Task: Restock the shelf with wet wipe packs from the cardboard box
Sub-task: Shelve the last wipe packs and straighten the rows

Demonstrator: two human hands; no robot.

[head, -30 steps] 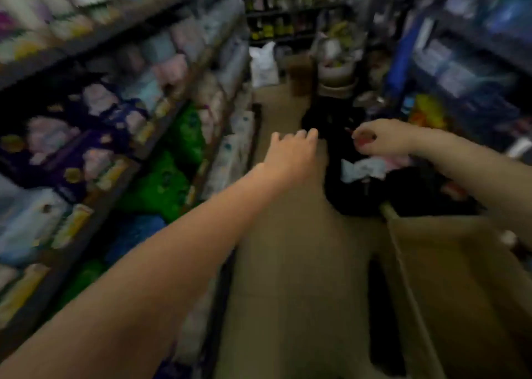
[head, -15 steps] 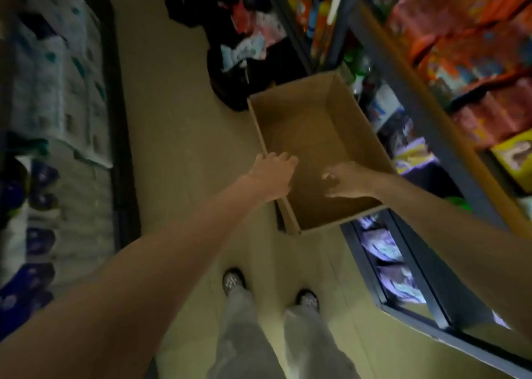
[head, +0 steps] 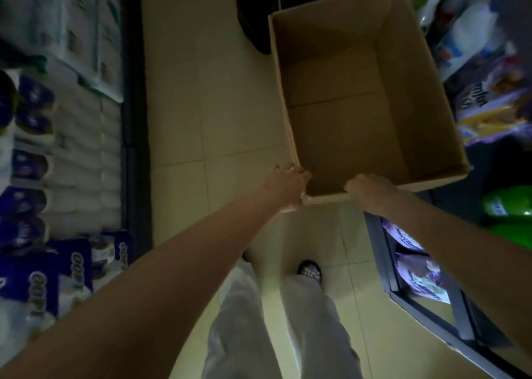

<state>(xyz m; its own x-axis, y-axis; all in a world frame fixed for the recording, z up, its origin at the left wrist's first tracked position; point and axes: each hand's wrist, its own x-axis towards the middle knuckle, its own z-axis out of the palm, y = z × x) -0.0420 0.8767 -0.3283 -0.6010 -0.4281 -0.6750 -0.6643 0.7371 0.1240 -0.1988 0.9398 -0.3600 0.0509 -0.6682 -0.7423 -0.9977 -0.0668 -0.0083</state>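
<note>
Stocked shelf (head: 72, 148) lines the floor's left edge. Left hand (head: 285, 187) grasps the near-left corner of the cardboard box (head: 359, 96); right hand (head: 371, 190) clenches its near rim. Box appears empty, judged light and stiff. Open floor (head: 207, 105) lies left; a low shelf (head: 417, 298) crowds the right.

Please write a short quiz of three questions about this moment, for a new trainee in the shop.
1. True or false: the cardboard box holds wet wipe packs.
2. Which part of the box do the left hand and right hand grip: A) the far edge, B) the near edge, C) the underside?
3. Fill in: the box is over the tiled ___.

Key: 1. False, its inside shows only bare cardboard. 2. B. 3. floor.
</note>
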